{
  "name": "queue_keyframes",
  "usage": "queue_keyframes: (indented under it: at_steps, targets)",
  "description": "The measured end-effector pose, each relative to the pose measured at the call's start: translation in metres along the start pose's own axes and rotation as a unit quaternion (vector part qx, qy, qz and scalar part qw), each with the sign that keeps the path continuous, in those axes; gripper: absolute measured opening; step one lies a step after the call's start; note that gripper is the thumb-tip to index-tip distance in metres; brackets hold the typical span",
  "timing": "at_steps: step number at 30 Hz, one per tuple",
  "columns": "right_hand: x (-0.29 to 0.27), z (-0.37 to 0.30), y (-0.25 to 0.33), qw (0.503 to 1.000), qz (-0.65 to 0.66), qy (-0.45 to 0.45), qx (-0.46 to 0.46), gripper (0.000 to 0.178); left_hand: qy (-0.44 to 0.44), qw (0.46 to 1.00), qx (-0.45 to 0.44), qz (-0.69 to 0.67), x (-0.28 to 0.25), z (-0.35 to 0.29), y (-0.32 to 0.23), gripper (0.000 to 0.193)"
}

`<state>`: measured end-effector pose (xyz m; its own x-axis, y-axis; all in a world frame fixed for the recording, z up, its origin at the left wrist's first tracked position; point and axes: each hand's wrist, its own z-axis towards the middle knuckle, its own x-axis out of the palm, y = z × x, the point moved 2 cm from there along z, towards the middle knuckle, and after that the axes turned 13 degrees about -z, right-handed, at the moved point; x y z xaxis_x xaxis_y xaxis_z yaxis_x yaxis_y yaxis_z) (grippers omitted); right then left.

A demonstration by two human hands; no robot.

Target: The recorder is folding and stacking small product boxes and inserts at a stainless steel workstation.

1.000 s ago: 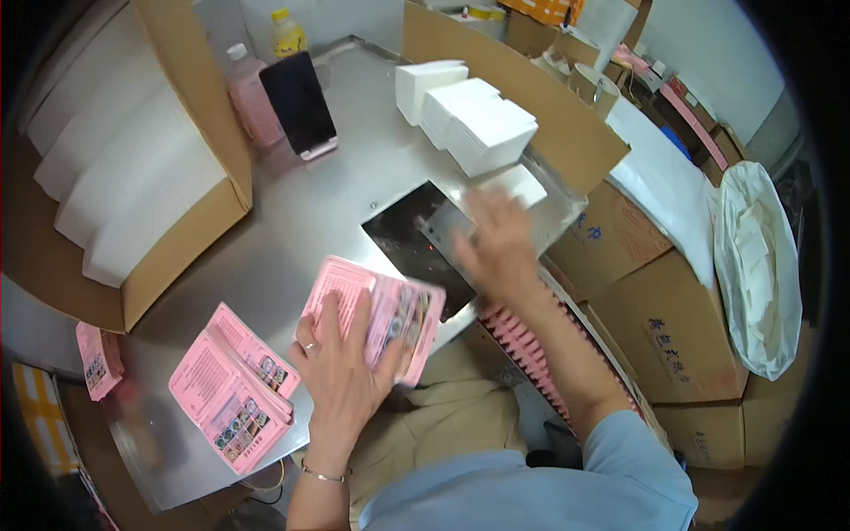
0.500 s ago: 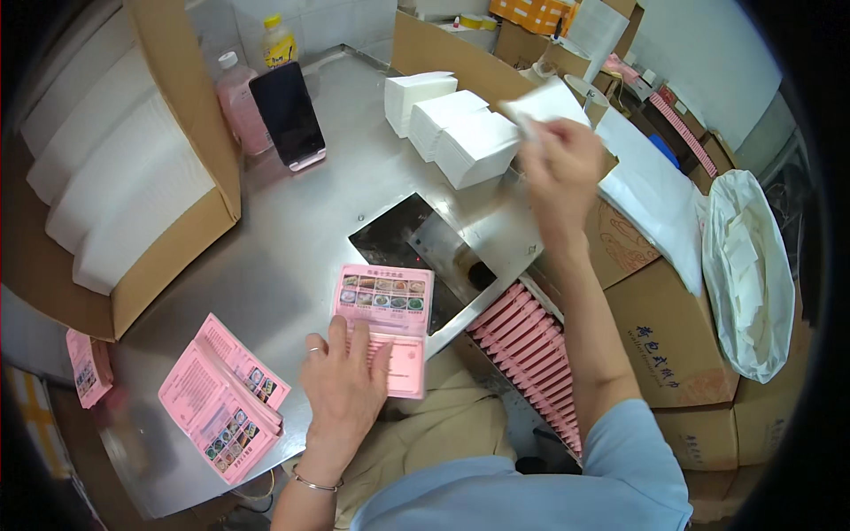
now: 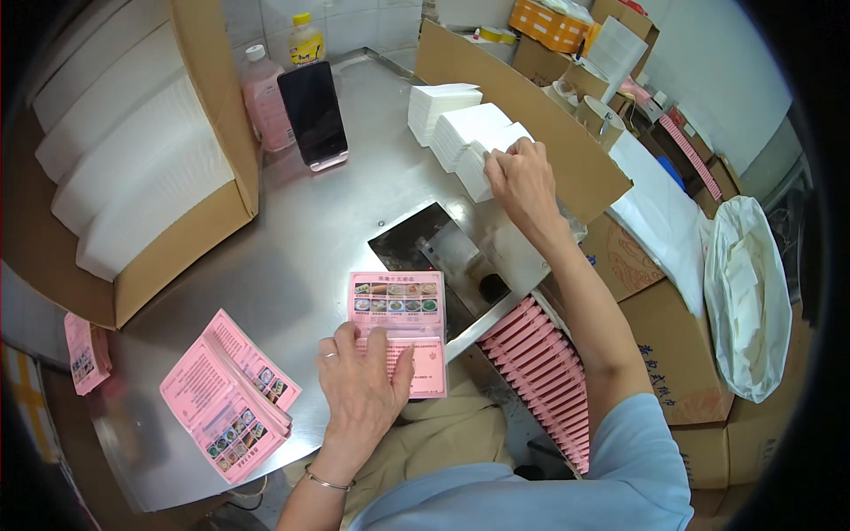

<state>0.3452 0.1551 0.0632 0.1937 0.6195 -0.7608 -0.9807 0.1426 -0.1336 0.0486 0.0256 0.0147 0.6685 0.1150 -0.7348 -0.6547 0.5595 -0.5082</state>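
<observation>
My left hand [image 3: 367, 376] rests on an opened pink printed paper sleeve [image 3: 397, 305] at the table's front edge. Its fingers lie over the lower half, thumb apart to the right. Farther off, my right hand [image 3: 527, 181] pinches at the near end of the stacked white paper napkins [image 3: 478, 128], fingertips against the nearest napkin [image 3: 503, 139]. The hand covers part of that stack. To the left of my left hand lies a pile of pink printed sleeves [image 3: 226, 398], partly fanned out.
A carton of white napkins [image 3: 142, 177] stands at the left. Behind are a phone on a stand [image 3: 312, 115], a pink bottle [image 3: 266, 102] and a yellow one [image 3: 306, 42]. A cardboard panel [image 3: 522, 106] borders the right side. Pink bundles [image 3: 540, 376] fill a box below.
My right hand has come down from beside the cardboard panel, where it held a white napkin in the air, onto the napkin stack. My left hand stays on the pink sleeve.
</observation>
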Motion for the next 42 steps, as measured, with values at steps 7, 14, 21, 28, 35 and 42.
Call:
queue_keyframes:
  at_steps: [7,14,21,28,35,42]
  targets:
    - [0.000,-0.009,-0.010,0.999,-0.014,-0.040,-0.017,0.026,0.014,1.000,-0.026,0.003,0.008,-0.003,0.004,0.038]
    - [-0.076,-0.157,0.123,0.907,0.274,0.046,-0.316,0.040,0.087,0.994,-0.016,-0.058,-0.023,-0.002,0.011,0.065]
    - [0.006,-0.103,0.151,0.960,0.198,0.071,-0.183,0.031,0.104,0.992,-0.037,-0.063,-0.017,0.009,-0.009,0.084]
    - [0.010,-0.104,0.084,0.931,0.123,0.321,-0.121,0.013,0.092,0.975,-0.009,-0.203,-0.060,-0.034,0.010,0.026]
    - [0.000,-0.020,0.006,0.994,-0.093,-0.063,-0.011,0.021,-0.028,0.956,-0.219,0.192,-0.138,-0.094,0.089,0.013]
    - [0.012,-0.014,0.006,0.998,-0.010,-0.064,0.003,0.019,-0.068,0.988,-0.134,-0.044,-0.114,-0.053,0.068,0.010]
